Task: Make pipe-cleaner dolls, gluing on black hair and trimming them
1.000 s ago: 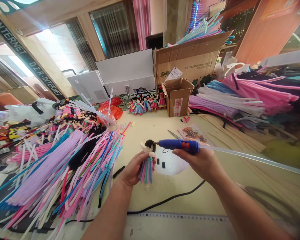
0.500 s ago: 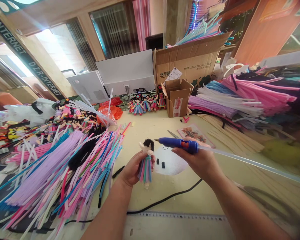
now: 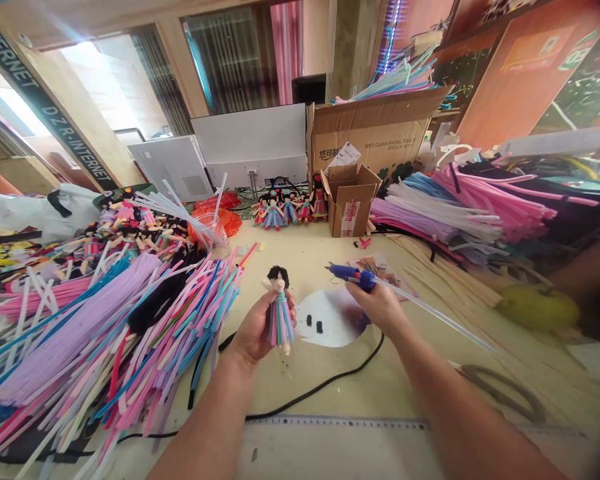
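Gripping doll (image 3: 280,308) upright in left hand (image 3: 257,331) | right hand (image 3: 377,303) clamped on blue glue gun (image 3: 353,274), nozzle apart from doll | 2 black bits (image 3: 314,323) on white sheet (image 3: 337,320)

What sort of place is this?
Probably a small handicraft workshop: heaps of coloured pipe cleaners, a row of finished dolls, a doll in the left hand, a glue gun in the right hand.

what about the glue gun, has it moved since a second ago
Yes. The glue gun has drawn right, away from the doll, judged against the white disc.
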Action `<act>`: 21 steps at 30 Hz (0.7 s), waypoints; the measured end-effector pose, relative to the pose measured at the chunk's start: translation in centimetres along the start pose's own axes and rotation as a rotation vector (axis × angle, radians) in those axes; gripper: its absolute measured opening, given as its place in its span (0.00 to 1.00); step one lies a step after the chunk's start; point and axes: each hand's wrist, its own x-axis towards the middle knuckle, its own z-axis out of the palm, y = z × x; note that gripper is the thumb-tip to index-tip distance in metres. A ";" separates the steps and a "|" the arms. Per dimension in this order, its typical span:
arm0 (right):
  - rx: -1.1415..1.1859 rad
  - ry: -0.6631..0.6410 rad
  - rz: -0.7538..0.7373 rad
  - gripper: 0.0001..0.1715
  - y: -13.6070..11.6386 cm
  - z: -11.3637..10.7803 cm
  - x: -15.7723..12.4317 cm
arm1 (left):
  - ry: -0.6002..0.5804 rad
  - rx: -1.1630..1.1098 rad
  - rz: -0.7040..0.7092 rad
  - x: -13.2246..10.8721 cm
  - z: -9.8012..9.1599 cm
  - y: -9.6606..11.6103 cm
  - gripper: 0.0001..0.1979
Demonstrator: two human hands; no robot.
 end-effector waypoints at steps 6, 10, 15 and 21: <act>-0.221 0.024 0.042 0.19 -0.2 1.6 0.3 | 0.001 -0.009 0.023 -0.2 0.3 0.2 0.11; -0.285 0.012 0.015 0.20 0.3 2.7 0.8 | -0.018 -0.006 0.031 -0.3 0.3 0.3 0.11; -0.347 0.018 -0.020 0.18 0.5 3.6 0.9 | -0.024 -0.011 0.048 0.0 -0.3 0.3 0.11; -0.410 0.024 -0.067 0.16 0.5 1.5 -0.6 | -0.007 0.005 0.072 0.0 -0.7 0.6 0.11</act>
